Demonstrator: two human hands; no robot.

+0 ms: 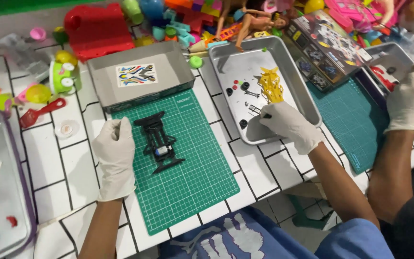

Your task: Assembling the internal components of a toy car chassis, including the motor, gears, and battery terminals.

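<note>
Black toy-car chassis (159, 142) is lying on the green cutting mat (188, 182) just beside the gloved left hand (115, 153), loosely curled and pinching nothing, while the gloved right hand (288, 125) is pinching a small black part over the metal tray (303, 91) holding a yellow frame (271, 85)

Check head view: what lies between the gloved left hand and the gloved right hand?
The black toy-car chassis on the green cutting mat lies between the left hand and the right hand, then bare white tiled table and the metal tray's rim.
</note>
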